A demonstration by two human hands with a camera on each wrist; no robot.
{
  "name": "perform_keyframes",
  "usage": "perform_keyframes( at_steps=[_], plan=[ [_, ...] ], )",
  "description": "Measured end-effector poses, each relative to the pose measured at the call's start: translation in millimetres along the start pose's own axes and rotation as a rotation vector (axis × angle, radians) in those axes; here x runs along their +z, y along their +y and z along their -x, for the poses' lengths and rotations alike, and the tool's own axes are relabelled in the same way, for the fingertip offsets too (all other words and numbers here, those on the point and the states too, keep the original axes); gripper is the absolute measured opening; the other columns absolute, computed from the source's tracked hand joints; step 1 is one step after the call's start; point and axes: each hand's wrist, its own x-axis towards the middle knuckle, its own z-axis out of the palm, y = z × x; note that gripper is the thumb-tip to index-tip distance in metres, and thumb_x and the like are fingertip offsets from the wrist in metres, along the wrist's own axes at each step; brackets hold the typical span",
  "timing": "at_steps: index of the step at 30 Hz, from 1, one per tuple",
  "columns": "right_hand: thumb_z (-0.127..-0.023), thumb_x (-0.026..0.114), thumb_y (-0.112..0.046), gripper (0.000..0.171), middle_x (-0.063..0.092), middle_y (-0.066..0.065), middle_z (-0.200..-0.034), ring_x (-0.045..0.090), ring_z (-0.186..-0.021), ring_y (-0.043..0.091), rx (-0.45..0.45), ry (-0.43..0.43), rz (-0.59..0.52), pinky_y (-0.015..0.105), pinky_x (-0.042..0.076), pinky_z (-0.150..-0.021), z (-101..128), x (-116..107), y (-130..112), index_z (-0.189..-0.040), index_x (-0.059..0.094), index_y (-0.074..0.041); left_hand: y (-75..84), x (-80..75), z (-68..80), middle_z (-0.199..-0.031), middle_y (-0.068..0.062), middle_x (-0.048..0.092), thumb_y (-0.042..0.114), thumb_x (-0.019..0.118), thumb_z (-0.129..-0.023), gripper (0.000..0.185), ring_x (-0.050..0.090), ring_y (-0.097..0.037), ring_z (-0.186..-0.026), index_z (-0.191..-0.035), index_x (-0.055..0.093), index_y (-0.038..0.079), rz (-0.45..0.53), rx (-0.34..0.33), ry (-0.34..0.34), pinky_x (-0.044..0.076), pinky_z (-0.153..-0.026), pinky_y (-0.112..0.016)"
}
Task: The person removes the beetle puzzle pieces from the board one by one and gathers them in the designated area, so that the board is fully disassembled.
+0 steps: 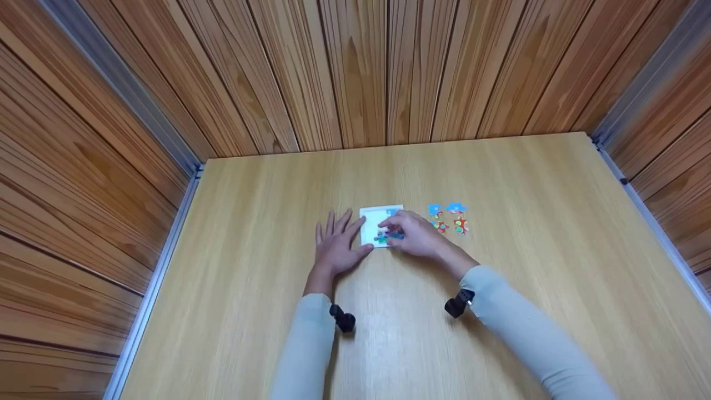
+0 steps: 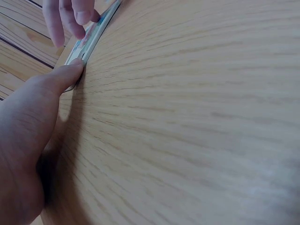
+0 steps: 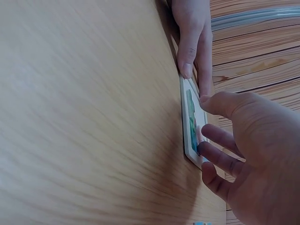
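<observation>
Puzzle assembly part done, several pieces outstanding.
Puzzle tray point(image 1: 373, 214) lies flat near the middle of the bench point(image 1: 500, 333); a few coloured pieces already sit in it, though much of its white base is bare. Left hand point(image 1: 335, 244) lies flat and open, thumb tip braced against the tray's edge and gripping nothing. Right hand point(image 1: 412, 233) has its fingertips point(image 3: 202, 149) pressing a piece point(image 1: 389, 236) down inside the tray, fingers bent. Four loose pieces point(image 1: 449, 217) wait just right of the tray, apart from it. Judged roughly half complete.
</observation>
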Motion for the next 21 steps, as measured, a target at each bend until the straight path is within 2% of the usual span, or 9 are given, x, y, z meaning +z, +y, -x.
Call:
perform_keyframes(
  at_steps=[6, 12, 21],
  plan=[
    [-0.104, 0.079, -0.014, 0.039, 0.073, 0.018, -0.133, 0.069, -0.128, 0.037, 0.033, -0.009, 0.004, 0.058, 0.057, -0.114, 0, 4, 1, -0.142, 0.075, -0.007, -0.4, 0.0, -0.1, -0.193, -0.003, 0.016, 0.073, 0.059, -0.101, 0.084, -0.006, -0.044, -0.180, -0.175, 0.041, 0.037, 0.013, 0.002, 0.002, -0.011, -0.140, -0.075],
    [-0.103, 0.080, -0.013, 0.037, 0.070, 0.018, -0.130, 0.065, -0.125, 0.037, 0.029, 0.000, 0.043, 0.057, 0.057, -0.109, -1, 7, -1, -0.139, 0.078, -0.007, 0.0, 0.1, 0.4, -0.193, -0.004, 0.016, 0.072, 0.059, -0.102, 0.084, -0.005, -0.044, -0.180, -0.175, 0.041, 0.036, 0.002, -0.001, 0.003, -0.011, -0.140, -0.075],
    [-0.102, 0.081, -0.013, 0.035, 0.065, 0.017, -0.133, 0.057, -0.130, 0.038, 0.044, -0.001, 0.070, 0.056, 0.054, -0.108, -2, 11, -1, -0.136, 0.080, -0.010, 0.5, -1.0, 0.1, -0.193, -0.005, 0.018, 0.070, 0.059, -0.101, 0.084, -0.003, -0.045, -0.180, -0.175, 0.041, 0.036, -0.005, 0.001, 0.005, -0.009, -0.141, -0.075]
  ],
)
